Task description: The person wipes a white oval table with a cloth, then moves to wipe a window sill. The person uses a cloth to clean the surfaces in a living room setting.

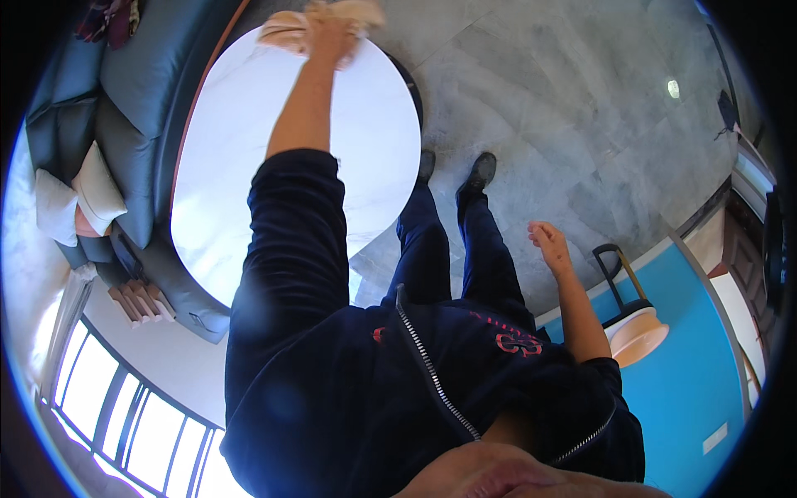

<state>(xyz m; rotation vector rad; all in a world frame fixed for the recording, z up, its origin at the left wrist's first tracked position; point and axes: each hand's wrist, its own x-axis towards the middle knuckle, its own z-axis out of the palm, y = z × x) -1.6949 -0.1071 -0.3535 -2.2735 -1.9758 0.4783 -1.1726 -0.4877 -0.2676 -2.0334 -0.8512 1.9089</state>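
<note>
My left hand (330,38) presses a crumpled peach-and-tan cloth (283,31) onto the far edge of a white marble-patterned tabletop (249,118). Part of the cloth hangs beyond that edge, and the hand is slightly blurred. The left arm stretches forward over the table, its dark sleeve pushed up. My right hand (552,248) hangs in the air at my right side, above the floor. Its fingers are loosely bent and hold nothing. Dark shoes (482,169) stand on the floor just right of the table.
A dark leather sofa (134,81) curves along the table's left, with pale cushions (99,187) on it. Grey tiled floor (560,112) spreads ahead and right. Near a blue wall (679,348) stands a peach rounded object (641,336) beside a black-and-gold handle (616,274).
</note>
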